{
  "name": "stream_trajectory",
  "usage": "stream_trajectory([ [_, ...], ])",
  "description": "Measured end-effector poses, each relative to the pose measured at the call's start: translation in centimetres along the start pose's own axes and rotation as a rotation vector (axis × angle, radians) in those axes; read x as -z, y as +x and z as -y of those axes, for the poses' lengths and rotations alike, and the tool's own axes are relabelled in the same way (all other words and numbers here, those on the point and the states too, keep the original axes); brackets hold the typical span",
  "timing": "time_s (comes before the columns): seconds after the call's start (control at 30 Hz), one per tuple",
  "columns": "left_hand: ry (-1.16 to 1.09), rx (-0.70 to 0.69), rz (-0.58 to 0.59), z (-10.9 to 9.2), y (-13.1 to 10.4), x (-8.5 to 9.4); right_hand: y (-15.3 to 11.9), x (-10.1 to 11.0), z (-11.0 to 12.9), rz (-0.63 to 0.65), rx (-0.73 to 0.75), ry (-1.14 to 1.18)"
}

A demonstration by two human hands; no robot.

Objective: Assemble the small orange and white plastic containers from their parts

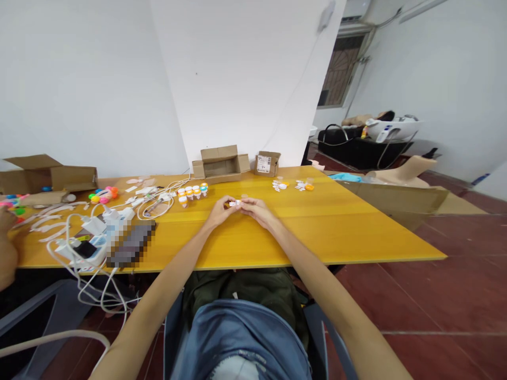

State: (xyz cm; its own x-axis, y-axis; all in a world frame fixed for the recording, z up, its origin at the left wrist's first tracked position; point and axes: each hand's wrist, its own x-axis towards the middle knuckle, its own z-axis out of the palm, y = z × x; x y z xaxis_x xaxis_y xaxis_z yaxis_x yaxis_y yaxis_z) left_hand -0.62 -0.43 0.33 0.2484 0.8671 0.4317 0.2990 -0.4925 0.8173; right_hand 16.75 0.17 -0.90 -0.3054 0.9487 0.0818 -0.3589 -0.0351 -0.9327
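Over the middle of the yellow table, my left hand and my right hand meet with fingers pinched. Between their fingertips is a small white piece with a touch of orange; its exact kind is too small to tell. Both hands are closed on it. To the left of them stand several small white-and-orange capped toy-like pieces, one with a teal band. Right of my hands lie small white and orange parts in a loose group, with another such group beside it.
An open cardboard box and a smaller carton stand against the wall. A power strip with tangled white cables and a blurred dark object lie left. Another person's arm reaches in at far left, near colourful pieces.
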Motion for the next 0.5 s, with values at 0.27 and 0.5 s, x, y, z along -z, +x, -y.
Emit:
stream_trajectory([
  [0.27, -0.012, -0.036, 0.002, 0.08, -0.05, 0.13, -0.02, 0.03, 0.03, 0.007, 0.001, -0.006],
  [0.5, -0.045, 0.015, -0.005, -0.13, -0.04, -0.1, 0.16, 0.1, -0.27, -0.009, 0.02, -0.003],
])
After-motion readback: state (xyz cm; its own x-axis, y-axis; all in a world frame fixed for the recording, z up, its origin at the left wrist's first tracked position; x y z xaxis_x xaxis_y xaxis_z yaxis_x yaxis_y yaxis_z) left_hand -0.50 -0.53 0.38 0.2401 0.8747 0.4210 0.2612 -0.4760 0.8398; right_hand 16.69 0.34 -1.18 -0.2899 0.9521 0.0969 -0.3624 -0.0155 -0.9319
